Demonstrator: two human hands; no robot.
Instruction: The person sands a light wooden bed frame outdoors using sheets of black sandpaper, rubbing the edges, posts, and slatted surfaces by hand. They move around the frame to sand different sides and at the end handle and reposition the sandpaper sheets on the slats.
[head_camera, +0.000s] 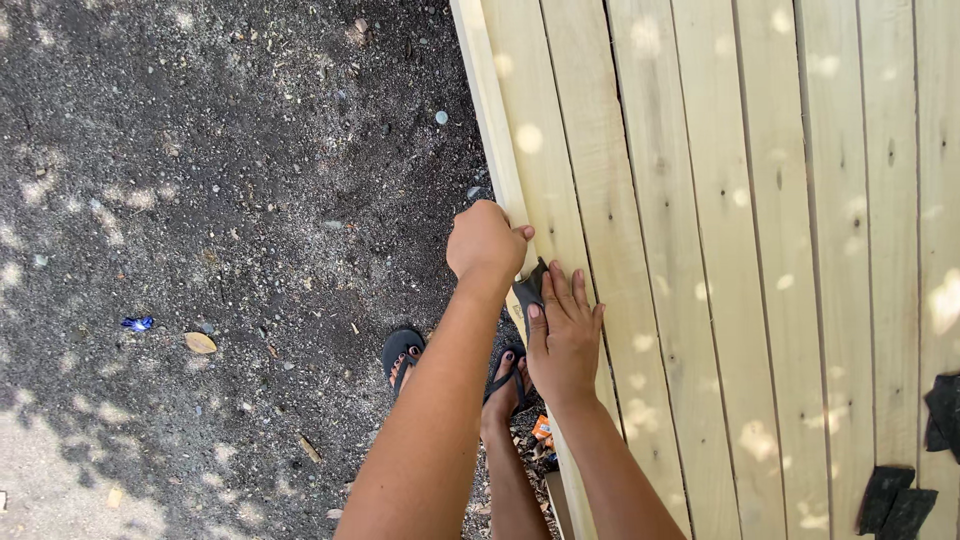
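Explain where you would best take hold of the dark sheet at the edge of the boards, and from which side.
Grip the dark sheet at its free flap between the left hand and right hand, coming from the ground side. It seems folded over the wooden edge, so the overhang probably offers something to pinch, while the rest lies flat.

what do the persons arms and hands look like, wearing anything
Both arms are bare to the frame edge: no sleeves, gloves, watch or rings show. The left hand and right hand are bare; the right hand's nails look unpainted.

Blue scrap (137, 323) and dry leaf (200, 343) on gravel; dark pieces (905, 505) on far planks.
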